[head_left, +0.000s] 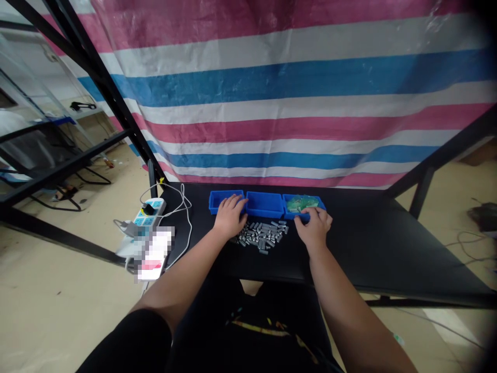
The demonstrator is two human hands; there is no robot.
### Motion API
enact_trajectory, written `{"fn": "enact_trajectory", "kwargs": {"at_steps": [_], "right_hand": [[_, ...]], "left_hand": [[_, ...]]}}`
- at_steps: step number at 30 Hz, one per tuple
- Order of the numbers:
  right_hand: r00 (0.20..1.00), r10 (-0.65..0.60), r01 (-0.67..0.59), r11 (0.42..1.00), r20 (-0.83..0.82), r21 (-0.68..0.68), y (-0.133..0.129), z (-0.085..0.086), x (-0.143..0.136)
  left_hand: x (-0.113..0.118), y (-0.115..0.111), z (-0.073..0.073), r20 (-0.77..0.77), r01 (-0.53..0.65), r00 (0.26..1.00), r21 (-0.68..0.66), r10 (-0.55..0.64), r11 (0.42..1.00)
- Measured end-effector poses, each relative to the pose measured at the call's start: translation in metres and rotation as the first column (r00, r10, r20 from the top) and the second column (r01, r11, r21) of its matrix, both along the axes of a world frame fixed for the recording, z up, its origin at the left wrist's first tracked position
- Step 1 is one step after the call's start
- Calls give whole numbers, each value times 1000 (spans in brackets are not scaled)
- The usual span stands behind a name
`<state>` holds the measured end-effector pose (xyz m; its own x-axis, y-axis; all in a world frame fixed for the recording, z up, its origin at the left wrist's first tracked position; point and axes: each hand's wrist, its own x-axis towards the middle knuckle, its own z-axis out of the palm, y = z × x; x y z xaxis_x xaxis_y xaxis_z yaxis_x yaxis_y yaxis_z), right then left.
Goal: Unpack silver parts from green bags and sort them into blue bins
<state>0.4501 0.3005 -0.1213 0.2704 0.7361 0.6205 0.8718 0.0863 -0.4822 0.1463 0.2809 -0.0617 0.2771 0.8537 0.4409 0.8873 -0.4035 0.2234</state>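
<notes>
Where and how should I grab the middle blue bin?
Probably pinch the middle bin at the centre of its near wall, coming from your side and above. Its open top lets you reach behind that wall, while the left bin and right bin crowd its two ends. Metal pieces lie just in front.

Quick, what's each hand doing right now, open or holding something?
Left hand: loosely open at the left blue bin, nothing visibly held.
Right hand: fingers bent at the right blue bin; whether it grips cannot be told.
</notes>
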Motion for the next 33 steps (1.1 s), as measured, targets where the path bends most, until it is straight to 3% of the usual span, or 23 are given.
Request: {"fn": "enact_trajectory", "kwargs": {"at_steps": [7,10,20,26,31,33], "right_hand": [[1000,21,-22,1000,19,13,0,1,1],[999,26,-26,1000,25,16,0,1,1],[999,31,-31,999,-6,-5,0,3,-1],[998,-2,-5,993,59,115,-11,16,-6],[978,190,-196,978,90,70,-26,19,-9],[981,174,-178,983,89,41,-27,15,-9]], "left_hand": [[18,18,-13,-11,42,999,-123,-43,992],[18,22,-15,31,24,999,-97,-21,995],[11,31,-24,144,137,979,56,-144,989],[13,29,-23,114,129,984,50,-134,990],[16,26,-18,118,119,986,29,-122,992],[18,25,-17,123,113,986,28,-116,993]]}}
